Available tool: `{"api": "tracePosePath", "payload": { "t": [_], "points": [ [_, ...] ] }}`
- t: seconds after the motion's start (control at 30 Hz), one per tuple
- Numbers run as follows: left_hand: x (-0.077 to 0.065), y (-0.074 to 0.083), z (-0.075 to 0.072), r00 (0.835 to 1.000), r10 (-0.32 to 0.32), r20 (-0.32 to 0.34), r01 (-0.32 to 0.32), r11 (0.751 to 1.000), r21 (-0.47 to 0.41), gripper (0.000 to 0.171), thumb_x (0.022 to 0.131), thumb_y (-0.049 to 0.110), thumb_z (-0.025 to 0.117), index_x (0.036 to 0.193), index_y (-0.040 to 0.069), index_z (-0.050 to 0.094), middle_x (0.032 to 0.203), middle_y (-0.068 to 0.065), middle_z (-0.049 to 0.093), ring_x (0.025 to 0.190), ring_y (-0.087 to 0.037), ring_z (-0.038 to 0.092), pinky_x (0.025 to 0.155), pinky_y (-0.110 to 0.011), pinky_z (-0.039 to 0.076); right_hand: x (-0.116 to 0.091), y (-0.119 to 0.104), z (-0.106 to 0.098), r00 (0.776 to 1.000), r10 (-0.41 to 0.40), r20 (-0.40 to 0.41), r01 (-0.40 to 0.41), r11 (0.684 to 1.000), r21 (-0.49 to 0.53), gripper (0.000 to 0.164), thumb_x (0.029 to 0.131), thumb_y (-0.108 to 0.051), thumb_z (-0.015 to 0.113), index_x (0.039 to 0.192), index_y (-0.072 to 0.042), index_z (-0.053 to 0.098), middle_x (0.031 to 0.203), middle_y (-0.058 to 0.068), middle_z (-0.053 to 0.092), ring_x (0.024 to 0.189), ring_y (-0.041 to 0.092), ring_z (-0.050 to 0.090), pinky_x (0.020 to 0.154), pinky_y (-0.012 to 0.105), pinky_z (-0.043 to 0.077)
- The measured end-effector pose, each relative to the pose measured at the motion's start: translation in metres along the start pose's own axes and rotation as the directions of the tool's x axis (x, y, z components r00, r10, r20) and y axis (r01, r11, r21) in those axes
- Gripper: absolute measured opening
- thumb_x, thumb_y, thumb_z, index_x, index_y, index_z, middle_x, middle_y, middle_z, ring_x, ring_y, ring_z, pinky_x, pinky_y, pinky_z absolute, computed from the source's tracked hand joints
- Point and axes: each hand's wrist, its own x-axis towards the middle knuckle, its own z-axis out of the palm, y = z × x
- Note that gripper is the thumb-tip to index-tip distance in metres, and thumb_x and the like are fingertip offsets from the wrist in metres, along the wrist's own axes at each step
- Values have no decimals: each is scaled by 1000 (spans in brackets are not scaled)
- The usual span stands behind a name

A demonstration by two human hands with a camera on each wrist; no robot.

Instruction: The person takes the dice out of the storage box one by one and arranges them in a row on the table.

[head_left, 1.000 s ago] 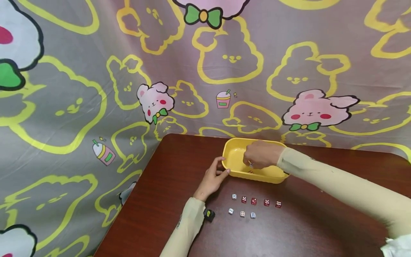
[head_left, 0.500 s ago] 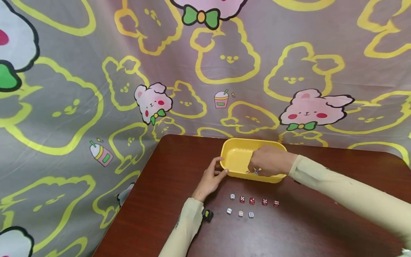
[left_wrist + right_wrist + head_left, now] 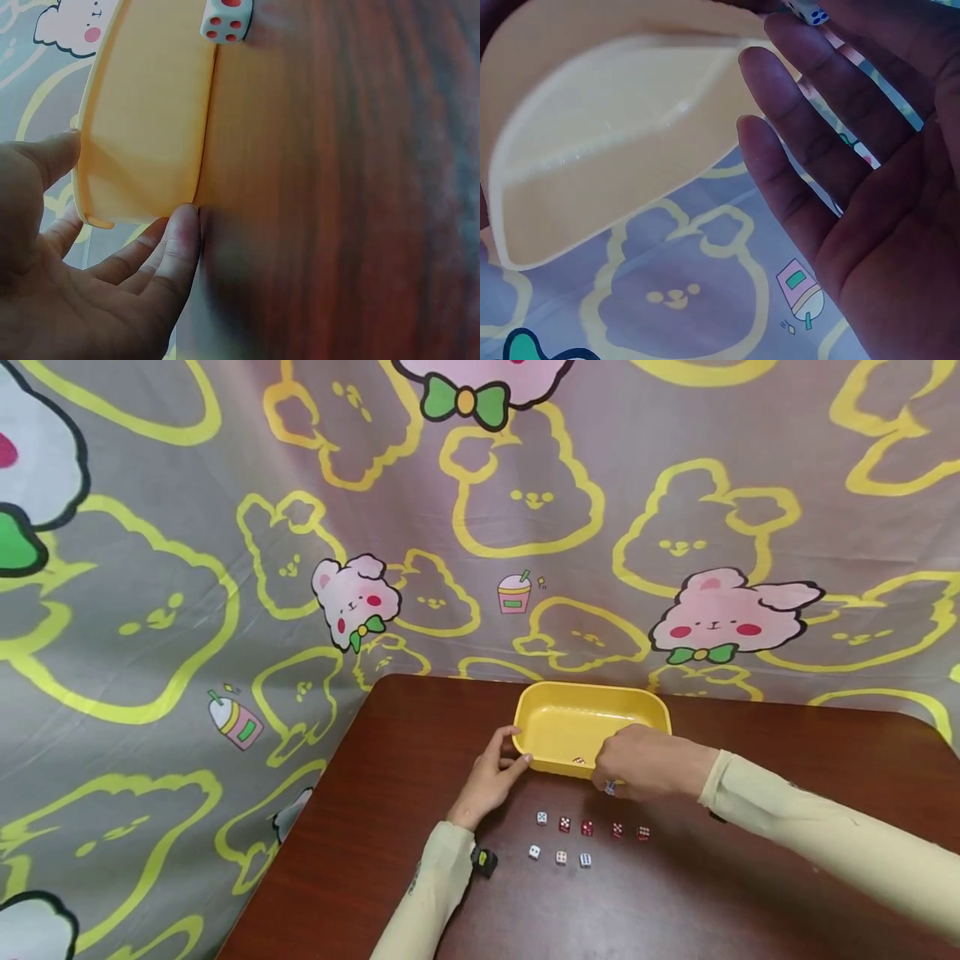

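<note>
My left hand (image 3: pixel 486 783) holds the left end of a yellow plastic bin (image 3: pixel 517 703), thumb at the rim and fingers along the end wall, as the left wrist view shows. My right hand (image 3: pixel 651 764) is over the bin's front rim, pinching a white die (image 3: pixel 808 11) with blue pips. Inside the bin lies a die (image 3: pixel 579 761) with red pips. Two rows of dice stand in front of the bin. White and red ones, such as a red die (image 3: pixel 587 828), form the far row, and white ones, such as a blue-pipped die (image 3: pixel 586 861), the near row.
The brown table (image 3: pixel 420 760) meets a grey cloth backdrop (image 3: pixel 420 460) with yellow cartoon outlines behind and to the left. A black device (image 3: pixel 484 862) sits at the left wrist.
My right hand has moved from inside the bin toward me and to the right, out over the front rim, with the die between its fingertips. The left hand stays at the bin's end.
</note>
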Motion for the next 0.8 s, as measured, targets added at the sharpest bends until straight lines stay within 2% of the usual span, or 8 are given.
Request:
{"api": "tracePosePath", "payload": {
  "t": [0.17, 0.27, 0.6, 0.8],
  "points": [
    [-1, -1, 0, 1000, -4, -6, 4, 1000, 0, 45, 95, 36, 61, 135, 30, 42, 121, -5, 63, 95, -20, 67, 81, -32, 53, -7, -8, 6, 1000, -22, -12, 22, 1000, 18, 19, 78, -16, 76, 68, -29, 65, 61, -16, 58, 55, 7, 42, 54, 27, 39],
    [-1, -1, 0, 1000, -3, -7, 3, 1000, 0, 45, 95, 36, 61, 136, 28, 42, 121, -6, 63, 95, -20, 67, 81, -33, 53, -9, -13, 10, 1000, -29, -9, 29, 999, 24, 20, 79, -16, 74, 68, -29, 64, 62, -16, 59, 55, 6, 42, 54, 27, 39],
    [-1, 0, 1, 1000, -16, -2, 16, 1000, 1, 46, 95, 37, 61, 136, 30, 42, 122, -6, 62, 97, -21, 67, 82, -33, 54, -15, -29, 26, 997, -68, -46, 68, 998, -16, 20, 75, -15, 76, 69, -31, 66, 66, -16, 62, 58, 6, 53, 54, 27, 43],
    [0, 1, 2, 1000, -14, -3, 14, 1000, -4, 46, 95, 38, 61, 136, 29, 42, 123, -7, 63, 97, -22, 67, 83, -35, 54, -17, -39, 33, 992, -105, -71, 102, 994, -44, 18, 75, -20, 76, 66, -31, 65, 63, -14, 63, 55, 11, 56, 47, 28, 38]
  ]
}}
